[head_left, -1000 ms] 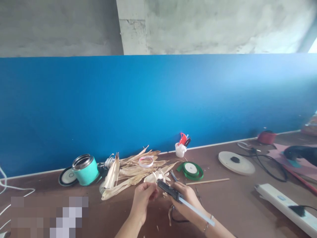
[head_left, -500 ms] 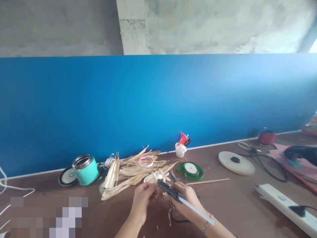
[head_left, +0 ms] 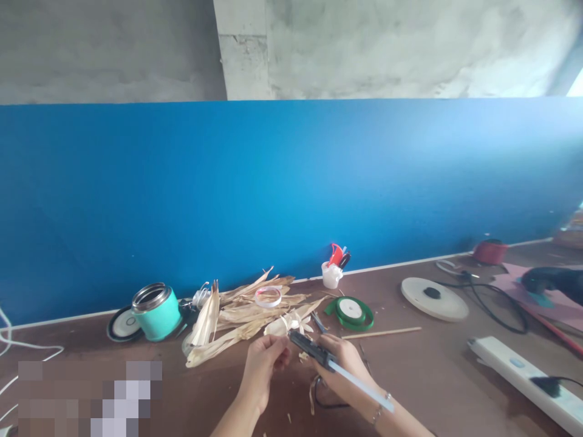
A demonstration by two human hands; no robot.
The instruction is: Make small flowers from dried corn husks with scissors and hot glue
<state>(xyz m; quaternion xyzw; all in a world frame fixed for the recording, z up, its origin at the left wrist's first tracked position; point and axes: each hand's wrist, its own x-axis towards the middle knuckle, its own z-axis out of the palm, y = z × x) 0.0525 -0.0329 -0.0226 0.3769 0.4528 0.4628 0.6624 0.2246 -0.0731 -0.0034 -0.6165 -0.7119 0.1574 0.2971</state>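
My right hand [head_left: 348,367] is wrapped round a dark hot glue gun [head_left: 310,348], its nozzle pointing up and to the left. From the gun's back end a long translucent glue stick [head_left: 362,386] sticks out over my wrist. My left hand [head_left: 264,364] is closed in a pinch right by the nozzle; what its fingers hold is too small and hidden to make out. Just beyond my fingertips lies a pale piece of corn husk [head_left: 277,326]. Dried corn husks [head_left: 241,317] are heaped behind it, with a roll of tape [head_left: 268,297] on top.
Green ribbon [head_left: 368,317] on a spool lies beyond my right hand, near a thin wooden stick [head_left: 382,334]. A white cup [head_left: 331,276] holds tools by the blue partition [head_left: 291,182]. Left stands a turquoise jar [head_left: 159,315]; right, a pale round lid [head_left: 421,297] and power strip [head_left: 523,376].
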